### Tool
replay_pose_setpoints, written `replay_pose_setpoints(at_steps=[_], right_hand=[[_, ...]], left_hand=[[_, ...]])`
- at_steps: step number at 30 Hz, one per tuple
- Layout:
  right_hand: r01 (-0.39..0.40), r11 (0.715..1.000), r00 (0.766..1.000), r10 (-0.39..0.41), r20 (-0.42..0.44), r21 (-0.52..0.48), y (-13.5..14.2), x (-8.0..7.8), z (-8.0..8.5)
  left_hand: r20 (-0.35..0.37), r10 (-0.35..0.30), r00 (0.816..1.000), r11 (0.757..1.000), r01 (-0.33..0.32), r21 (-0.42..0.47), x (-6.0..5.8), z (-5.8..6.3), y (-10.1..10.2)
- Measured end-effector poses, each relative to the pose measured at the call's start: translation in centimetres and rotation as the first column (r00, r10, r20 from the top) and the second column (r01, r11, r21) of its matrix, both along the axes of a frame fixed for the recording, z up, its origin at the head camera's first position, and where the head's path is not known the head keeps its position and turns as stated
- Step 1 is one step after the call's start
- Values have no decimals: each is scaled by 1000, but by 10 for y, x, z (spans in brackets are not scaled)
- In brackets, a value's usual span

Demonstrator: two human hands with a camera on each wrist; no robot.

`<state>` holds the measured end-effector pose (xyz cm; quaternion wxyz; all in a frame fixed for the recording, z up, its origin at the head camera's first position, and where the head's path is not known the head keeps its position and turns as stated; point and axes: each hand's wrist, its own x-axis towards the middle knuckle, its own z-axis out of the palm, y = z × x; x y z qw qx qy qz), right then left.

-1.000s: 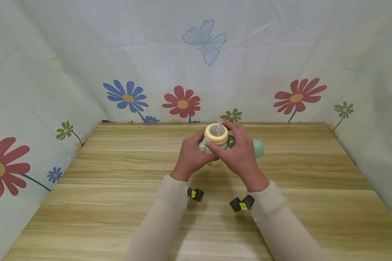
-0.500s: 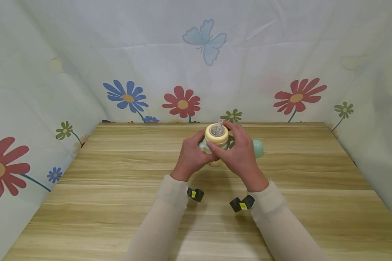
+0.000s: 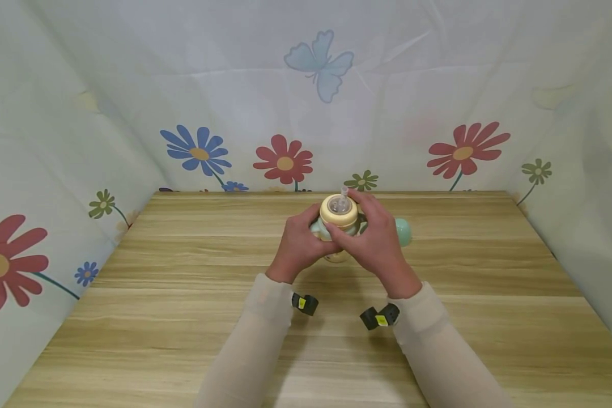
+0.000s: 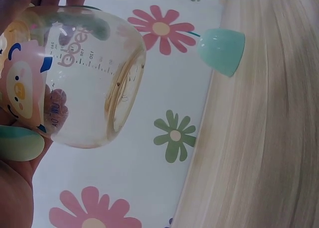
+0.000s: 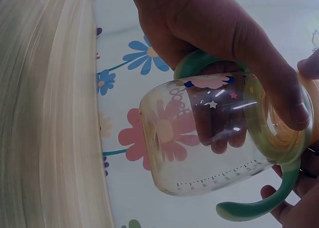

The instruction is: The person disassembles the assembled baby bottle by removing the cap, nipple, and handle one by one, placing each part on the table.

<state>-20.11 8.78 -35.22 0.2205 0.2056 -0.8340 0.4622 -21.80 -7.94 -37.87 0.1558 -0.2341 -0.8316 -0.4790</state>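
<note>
A clear baby bottle with printed cartoon figures and measuring marks is held upright above the table, its base clear of the surface in the wrist views. My left hand grips the body and a mint-green side handle, fingers showing through the plastic. My right hand holds the pale yellow collar at the top, thumb on its near side and fingers behind. A clear spout sticks up from the collar's centre. The right hand's far fingers are partly hidden by the bottle.
Behind the right hand, a mint-green domed cap lies on the wood-grain table. Flower-printed white cloth walls off the table's back and both sides. Small black cameras are strapped to both wrists.
The right thumb has slid slightly rightward along the collar, and the right wrist has shifted a touch to the right. The left hand and cap stay put.
</note>
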Motion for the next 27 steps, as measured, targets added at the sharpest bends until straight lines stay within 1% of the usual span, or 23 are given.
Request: replay_pose_setpoints(at_steps=[10, 19, 22, 27], right_hand=[[-56, 998, 998, 57, 34, -30, 3, 0, 1], [-91, 994, 994, 94, 57, -55, 5, 1, 3], [-97, 993, 994, 100, 52, -63, 6, 1, 3], [-101, 992, 994, 103, 34, -76, 7, 0, 3]], left_hand=[[3, -36, 999, 999, 36, 16, -2, -2, -1], [1, -55, 998, 998, 55, 10, -2, -2, -1], [8, -63, 998, 998, 62, 15, -1, -1, -1], [40, -71, 997, 997, 70, 27, -1, 0, -2]])
